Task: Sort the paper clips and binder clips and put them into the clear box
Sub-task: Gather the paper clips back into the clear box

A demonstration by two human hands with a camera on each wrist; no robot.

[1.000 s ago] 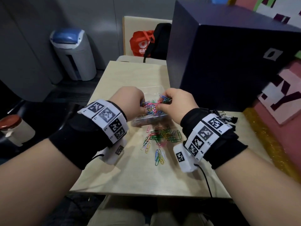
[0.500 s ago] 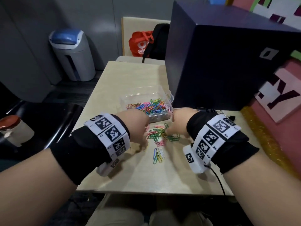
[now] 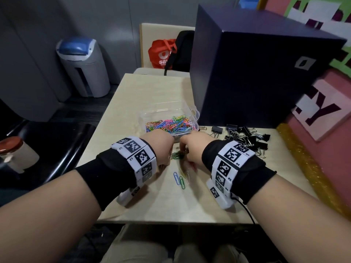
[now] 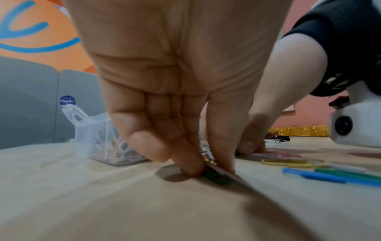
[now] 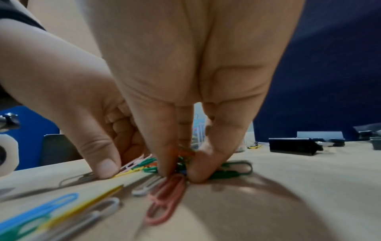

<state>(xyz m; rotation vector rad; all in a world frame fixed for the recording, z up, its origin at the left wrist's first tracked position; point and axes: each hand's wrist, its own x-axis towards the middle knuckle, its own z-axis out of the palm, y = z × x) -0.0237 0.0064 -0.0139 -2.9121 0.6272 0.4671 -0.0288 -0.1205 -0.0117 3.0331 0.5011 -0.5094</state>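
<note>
A clear box (image 3: 190,111) with coloured paper clips in it stands on the table, just beyond my hands. Loose paper clips (image 3: 180,179) lie on the table in front of it. My left hand (image 3: 161,149) is down on this pile, its fingertips (image 4: 191,169) pinching a green clip against the tabletop. My right hand (image 3: 190,150) is close beside it, thumb and fingers (image 5: 164,169) pinching a bunch of green and orange paper clips (image 5: 230,169). Black binder clips (image 3: 247,136) lie in a heap to the right of the box, with no hand on them.
A tall navy box (image 3: 256,73) stands on the table's far right, right behind the binder clips. The table's (image 3: 171,204) front edge is near my forearms. On the floor to the left are a grey bin (image 3: 83,67) and a lidded cup (image 3: 15,154). A red bag (image 3: 163,54) sits on the chair beyond.
Both hands came away from the clear box and dropped back toward me onto the loose paper clips, where they now pinch clips. The binder clips have come into view.
</note>
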